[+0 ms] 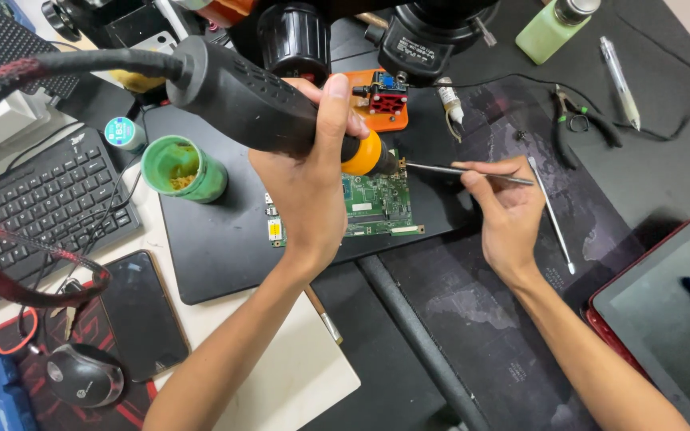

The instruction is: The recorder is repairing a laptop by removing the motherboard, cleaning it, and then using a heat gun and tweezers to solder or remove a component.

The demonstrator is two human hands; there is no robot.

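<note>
Circuit board, green, lies flat on a black mat on the counter, below the microscope lenses. Largest about it, a black keyboard sits far to the board's left, and a dark tablet in a red case well to its right. Left of the board stands a green tub. The left hand is closed around a black hot-air handle whose orange tip ends just above the board's upper edge. The right hand, just right of the board, pinches thin metal tweezers with tips at the board's top right corner.
</note>
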